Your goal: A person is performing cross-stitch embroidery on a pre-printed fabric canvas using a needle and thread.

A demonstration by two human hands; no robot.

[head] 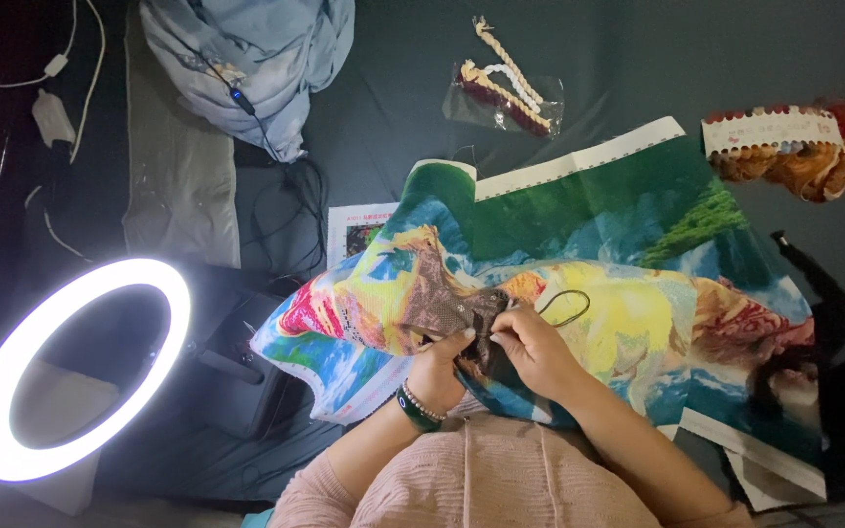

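At centre frame, the left hand point(439, 360) pinches a fold of the colourful embroidery canvas point(579, 293) while the right hand point(530, 344) grips a dark thread point(565, 306) looping toward two o'clock, which could snag or knot if pulled unevenly.

We note a dark grey surface point(393, 108). Directly on it lie a colourful printed canvas point(628, 244), a clear bag of braided cords point(506, 93), a thread card with orange skeins point(784, 137), pale blue cloth point(256, 59) and a lit ring light point(80, 367).
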